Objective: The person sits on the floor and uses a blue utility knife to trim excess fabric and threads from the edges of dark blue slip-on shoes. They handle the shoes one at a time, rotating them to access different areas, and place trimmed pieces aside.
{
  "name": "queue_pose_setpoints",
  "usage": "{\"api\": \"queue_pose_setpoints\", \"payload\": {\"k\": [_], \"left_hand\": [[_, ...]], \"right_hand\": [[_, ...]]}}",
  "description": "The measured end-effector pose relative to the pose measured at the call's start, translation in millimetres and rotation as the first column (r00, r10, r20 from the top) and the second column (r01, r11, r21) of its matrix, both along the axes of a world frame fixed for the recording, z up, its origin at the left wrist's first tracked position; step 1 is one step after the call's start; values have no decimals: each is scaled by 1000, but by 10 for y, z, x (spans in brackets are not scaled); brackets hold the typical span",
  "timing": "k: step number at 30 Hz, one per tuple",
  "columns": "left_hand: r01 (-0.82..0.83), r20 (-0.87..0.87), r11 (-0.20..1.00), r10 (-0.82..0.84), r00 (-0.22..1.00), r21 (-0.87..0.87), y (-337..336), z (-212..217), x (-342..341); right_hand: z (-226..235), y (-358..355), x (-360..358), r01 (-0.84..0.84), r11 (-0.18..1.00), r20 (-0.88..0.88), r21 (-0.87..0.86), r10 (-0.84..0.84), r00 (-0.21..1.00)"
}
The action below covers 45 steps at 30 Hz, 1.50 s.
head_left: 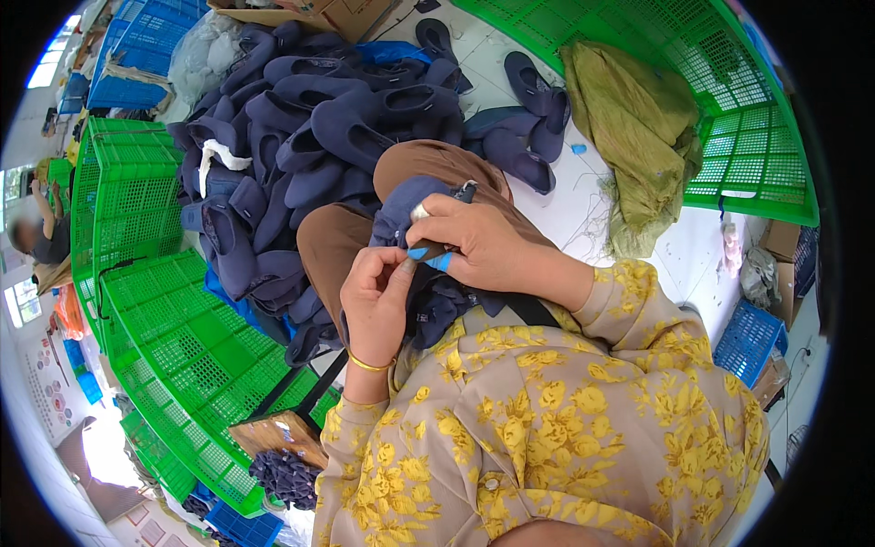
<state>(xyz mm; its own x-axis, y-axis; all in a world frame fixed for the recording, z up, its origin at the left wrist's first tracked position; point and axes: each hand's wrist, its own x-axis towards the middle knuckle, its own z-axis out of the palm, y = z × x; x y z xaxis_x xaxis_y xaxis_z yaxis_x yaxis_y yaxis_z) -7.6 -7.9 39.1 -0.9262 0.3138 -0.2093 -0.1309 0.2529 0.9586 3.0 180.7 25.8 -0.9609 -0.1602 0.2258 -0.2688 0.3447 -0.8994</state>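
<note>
Over my lap, my right hand [478, 239] is closed around a navy fabric shoe [398, 211]. Blue tape is wrapped about its thumb, and a white band circles one finger. A small dark tip [467, 191] pokes out above the knuckles; its kind I cannot make out. Thumb and forefinger of my left hand [375, 296] are pinched together just below the shoe, close to the right thumb; whatever they hold is too small to tell. More dark navy fabric [437, 310] lies in my lap under both hands.
A big heap of navy shoes [310, 118] lies ahead and left. Several more shoes [524, 137] rest on the white floor. Green crates [173, 337] stand at left, another green crate [743, 146] at far right beside an olive sack [629, 118]. A blue basket [749, 345] sits right.
</note>
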Motion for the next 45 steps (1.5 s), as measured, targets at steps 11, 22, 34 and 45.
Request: {"api": "queue_pose_setpoints", "payload": {"k": [11, 22, 34, 45], "left_hand": [[85, 59, 995, -88, 994, 48, 120, 127, 61], [-20, -513, 915, -208, 833, -404, 219, 100, -86], [-61, -662, 823, -408, 629, -565, 326, 103, -212], [-7, -102, 984, -11, 995, -176, 102, -44, -219]], "right_hand": [[-176, 215, -136, 465, 286, 527, -837, 197, 827], [-187, 457, -92, 501, 337, 566, -797, 127, 815], [530, 624, -12, 283, 490, 313, -825, -21, 949], [290, 361, 108, 8, 981, 119, 192, -32, 992]]}}
